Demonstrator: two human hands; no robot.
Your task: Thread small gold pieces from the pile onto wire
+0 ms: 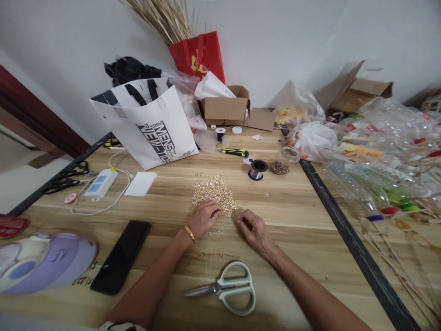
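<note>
White bag (143, 126), front face: over my remote feed I read black lettering (157, 141), "TO VOGUE", "MENS" and "NEW-TIDE"; the print at its lower right corner is too small for me. Red bag (210, 50), behind the white bag: gold sign (197, 62), undeciphered. Counter (292, 207), in front of the white bag: dark digit-like marks (82, 280), which I cannot read reliably.

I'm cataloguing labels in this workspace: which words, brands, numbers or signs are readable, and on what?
"TO VOGUE": white bag
"MENS": same white bag
"NEW-TIDE": same white bag
Too small, blurred or unclear to read: the white bag's finer print, the gold sign on the red bag, the dark marks beside the phone, the orange label.
</note>
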